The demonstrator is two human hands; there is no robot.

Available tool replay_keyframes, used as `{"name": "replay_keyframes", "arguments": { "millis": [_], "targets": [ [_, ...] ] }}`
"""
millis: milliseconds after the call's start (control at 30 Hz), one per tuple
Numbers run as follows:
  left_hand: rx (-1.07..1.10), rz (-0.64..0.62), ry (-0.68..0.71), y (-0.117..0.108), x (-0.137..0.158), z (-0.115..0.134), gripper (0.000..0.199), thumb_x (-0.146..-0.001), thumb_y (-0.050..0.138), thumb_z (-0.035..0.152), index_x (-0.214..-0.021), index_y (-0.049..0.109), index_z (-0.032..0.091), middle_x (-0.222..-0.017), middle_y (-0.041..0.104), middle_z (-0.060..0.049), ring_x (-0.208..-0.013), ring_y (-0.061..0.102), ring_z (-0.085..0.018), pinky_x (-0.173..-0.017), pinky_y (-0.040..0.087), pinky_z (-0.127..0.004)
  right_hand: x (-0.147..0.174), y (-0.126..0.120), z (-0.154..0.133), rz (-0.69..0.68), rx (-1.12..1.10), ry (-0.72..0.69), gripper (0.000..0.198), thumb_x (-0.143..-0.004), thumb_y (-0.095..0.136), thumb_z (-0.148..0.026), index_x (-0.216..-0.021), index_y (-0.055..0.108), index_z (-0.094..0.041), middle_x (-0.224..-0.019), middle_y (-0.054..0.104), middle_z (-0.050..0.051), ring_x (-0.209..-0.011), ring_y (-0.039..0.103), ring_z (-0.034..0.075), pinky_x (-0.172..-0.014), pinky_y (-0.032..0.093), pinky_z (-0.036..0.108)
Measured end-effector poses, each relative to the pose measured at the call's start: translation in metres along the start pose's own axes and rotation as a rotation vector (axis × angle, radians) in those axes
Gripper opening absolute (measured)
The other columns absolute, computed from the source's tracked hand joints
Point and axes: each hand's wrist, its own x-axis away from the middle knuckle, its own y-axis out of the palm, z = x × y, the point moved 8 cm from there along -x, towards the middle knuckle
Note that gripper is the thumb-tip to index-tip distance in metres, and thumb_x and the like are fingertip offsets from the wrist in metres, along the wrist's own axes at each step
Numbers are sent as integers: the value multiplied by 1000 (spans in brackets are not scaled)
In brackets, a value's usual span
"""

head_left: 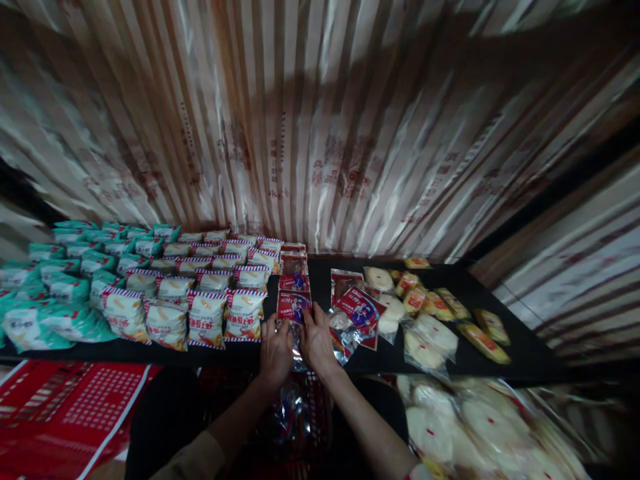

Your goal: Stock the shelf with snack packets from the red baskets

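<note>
At the front edge of the black table, my left hand (277, 348) and my right hand (317, 339) are close together. Between them lies a red-and-blue snack packet (293, 305) with a clear lower part, its near end pinched by the fingers of both hands. Behind it, similar packets (294, 265) run back in a column, overlapping. Just right of my right hand is a loose pile of the same red-and-blue packets (361, 308), some at an angle. My fingertips are partly hidden in the dim light.
Rows of white snack bags (207, 320) and green snack bags (37, 323) stand on the left. Round pale items in clear bags (431, 341) and yellow packets (483, 341) lie right. Below are a red crate (75, 413) and more bagged rounds (480, 427). Striped sheeting (300, 133) hangs behind.
</note>
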Motion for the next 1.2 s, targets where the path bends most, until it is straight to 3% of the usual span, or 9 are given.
{"name": "replay_keyframes", "arguments": {
  "millis": [367, 533, 667, 767, 867, 933, 1033, 1100, 1200],
  "targets": [
    [-49, 27, 53, 3, 0, 0, 32, -84, 47, 13, -112, 63, 15, -113, 57, -13, -104, 51, -25, -93, 47, -43, -6, 5, -15, -164, 183, -70, 42, -87, 40, -15, -122, 57, 0, -131, 54, 22, -129, 42, 27, -109, 30, 39],
    [-84, 113, 138, -4, 2, 9, 28, -85, 45, 12, -108, 62, 13, -111, 58, -13, -107, 51, -25, -93, 48, -44, -4, 1, -12, -59, 116, -69, 40, -85, 43, -14, -122, 58, -6, -130, 56, 18, -128, 42, 26, -107, 34, 40],
    [-72, 147, 238, -27, 15, 26, 30, -89, 40, 14, -110, 61, 14, -118, 57, -13, -116, 47, -26, -96, 46, -44, 7, -26, -16, 137, -50, -96, 39, -87, 40, -16, -120, 58, -9, -132, 53, 18, -125, 44, 26, -104, 38, 43],
    [26, 30, 336, -40, 39, 35, 33, -89, 35, 14, -109, 61, 16, -113, 61, -12, -112, 51, -23, -99, 44, -40, 28, -48, -24, 217, -250, -151, 33, -90, 37, -21, -114, 59, -13, -118, 61, 14, -113, 55, 22, -98, 44, 39],
    [113, -212, 324, -34, 76, 23, 34, -87, 35, 12, -106, 63, 18, -108, 64, -10, -105, 56, -20, -97, 45, -36, 59, -53, -29, 179, -404, -168, 27, -91, 40, -27, -105, 61, -16, -97, 68, 10, -93, 64, 19, -85, 50, 32],
    [110, -411, 190, -17, 103, -2, 34, -84, 39, 10, -106, 63, 20, -108, 65, -9, -102, 59, -20, -92, 47, -34, 81, -37, -32, 39, -437, -173, 26, -91, 41, -28, -102, 62, -17, -93, 69, 9, -86, 66, 18, -79, 50, 28],
    [84, -626, -186, 10, 139, -55, 36, -83, 40, 8, -109, 62, 20, -117, 62, -8, -104, 60, -18, -90, 46, -29, 110, 17, -28, -314, -372, -98, 26, -90, 42, -28, -99, 64, -19, -84, 71, 5, -77, 67, 17, -72, 50, 26],
    [65, -688, -369, 22, 153, -83, 34, -85, 39, 10, -109, 62, 18, -118, 62, -11, -105, 60, -19, -90, 45, -29, 126, 55, -18, -497, -286, 3, 26, -89, 42, -24, -102, 65, -19, -85, 72, 6, -79, 68, 18, -73, 49, 26],
    [52, -726, -466, 35, 156, -104, 32, -87, 39, 14, -109, 62, 15, -116, 63, -14, -105, 61, -22, -88, 46, -31, 141, 99, 0, -664, -157, 147, 34, -83, 51, -18, -115, 61, -16, -106, 70, 12, -101, 65, 22, -83, 47, 29]
  ]
}}
